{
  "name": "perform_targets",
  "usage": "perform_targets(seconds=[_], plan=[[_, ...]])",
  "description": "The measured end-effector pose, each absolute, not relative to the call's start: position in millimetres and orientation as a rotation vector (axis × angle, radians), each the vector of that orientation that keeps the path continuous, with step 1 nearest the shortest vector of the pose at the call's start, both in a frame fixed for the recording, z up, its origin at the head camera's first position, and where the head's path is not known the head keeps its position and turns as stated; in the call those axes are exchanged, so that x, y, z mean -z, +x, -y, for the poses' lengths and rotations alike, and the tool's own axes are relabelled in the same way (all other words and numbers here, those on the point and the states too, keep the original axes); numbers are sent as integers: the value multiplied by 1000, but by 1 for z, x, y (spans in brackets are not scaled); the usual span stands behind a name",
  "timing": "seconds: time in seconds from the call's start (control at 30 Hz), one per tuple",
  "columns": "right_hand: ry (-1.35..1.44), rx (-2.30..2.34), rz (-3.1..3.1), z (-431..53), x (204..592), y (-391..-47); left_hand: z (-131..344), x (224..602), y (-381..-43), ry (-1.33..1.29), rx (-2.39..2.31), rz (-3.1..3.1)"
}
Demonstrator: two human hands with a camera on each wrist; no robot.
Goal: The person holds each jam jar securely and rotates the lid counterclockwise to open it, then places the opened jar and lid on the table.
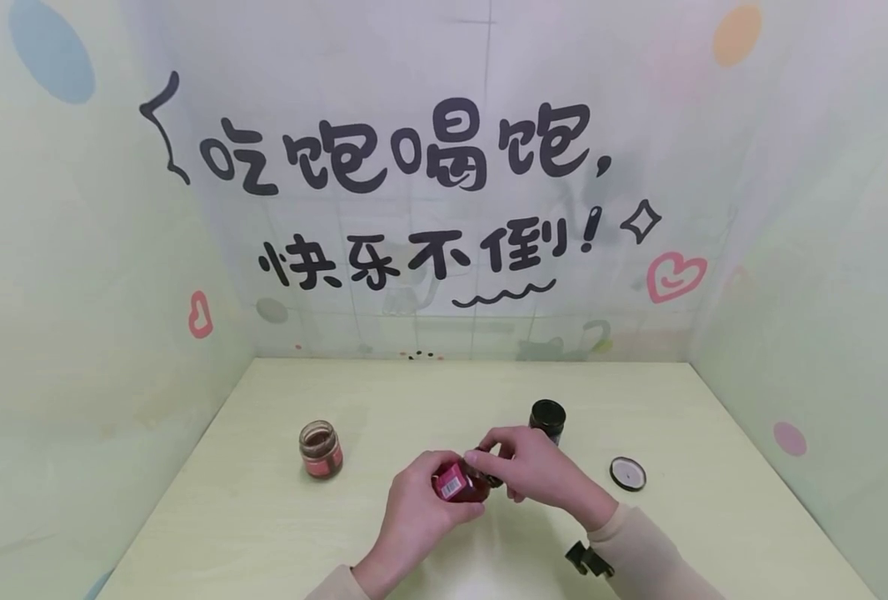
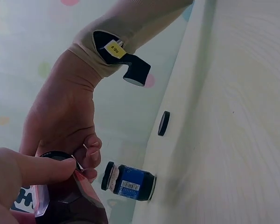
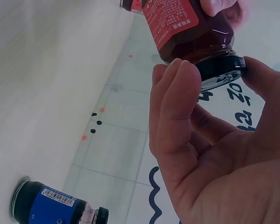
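My left hand [image 1: 438, 493] grips a small jar with a red label [image 1: 457, 483] and dark red contents, tilted above the table. My right hand [image 1: 498, 463] pinches the jar's black lid [image 3: 220, 70] between thumb and fingers; the lid sits on the jar's neck. In the right wrist view the red jar [image 3: 184, 29] fills the top, with the lid below it. In the left wrist view, the jar [image 2: 72, 201] shows at the bottom left under my thumb.
On the pale table [image 1: 264, 533] stand an open jar of brownish paste [image 1: 320, 450] at the left and a blue-labelled jar with a black lid [image 1: 547, 419] behind my hands. A loose black lid [image 1: 627, 473] lies at the right. Patterned walls enclose three sides.
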State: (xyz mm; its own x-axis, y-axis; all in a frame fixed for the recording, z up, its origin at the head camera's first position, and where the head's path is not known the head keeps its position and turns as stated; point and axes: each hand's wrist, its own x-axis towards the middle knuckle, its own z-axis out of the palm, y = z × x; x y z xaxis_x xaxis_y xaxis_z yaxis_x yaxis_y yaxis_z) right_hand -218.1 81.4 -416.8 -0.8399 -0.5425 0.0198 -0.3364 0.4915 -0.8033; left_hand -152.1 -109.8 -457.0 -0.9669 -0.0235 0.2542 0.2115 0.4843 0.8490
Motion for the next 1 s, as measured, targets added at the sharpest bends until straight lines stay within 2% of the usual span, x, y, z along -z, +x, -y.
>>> perform_targets(seconds=[1.0], plan=[[-853,1262,-2500,-90,415,-219,116,464,-154,-127,1530,2489]])
